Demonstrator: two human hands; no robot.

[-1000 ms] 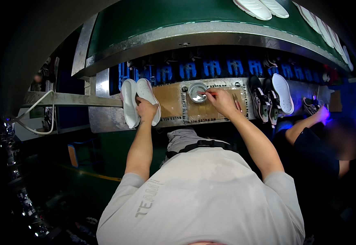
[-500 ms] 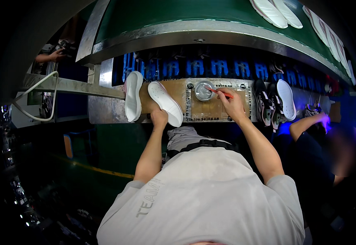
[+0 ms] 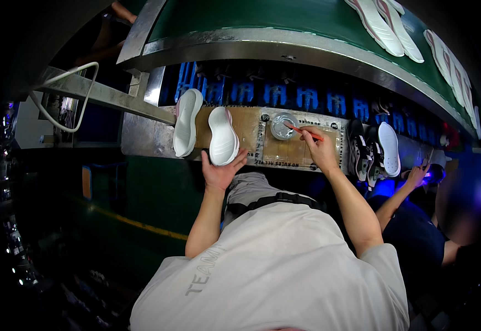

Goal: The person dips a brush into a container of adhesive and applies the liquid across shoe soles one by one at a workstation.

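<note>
A white shoe sole (image 3: 223,137) lies lengthwise in front of me. My left hand (image 3: 221,172) cradles its near end, palm up, thumb on one side and fingers on the other. A second white sole (image 3: 187,124) with a pinkish edge rests to the left of it, not touched. My right hand (image 3: 322,151) pinches the red handle of a brush (image 3: 310,133). Its tip is down inside a clear round cup (image 3: 283,132) of whitish, clear-looking liquid. The bristles cannot be made out.
The narrow bench (image 3: 147,135) is partly covered with brown cardboard (image 3: 243,124). Dark shoes (image 3: 363,151) and another white sole (image 3: 388,148) stand to the right, near a co-worker's hand (image 3: 417,175). Above runs a green conveyor (image 3: 262,19) bearing several soles; a metal bar (image 3: 111,99) juts in from the left.
The sole at my left hand has been turned over, and that hand has shifted from its side to palm up beneath its near end. The brush stays in the cup. The view has shifted slightly.
</note>
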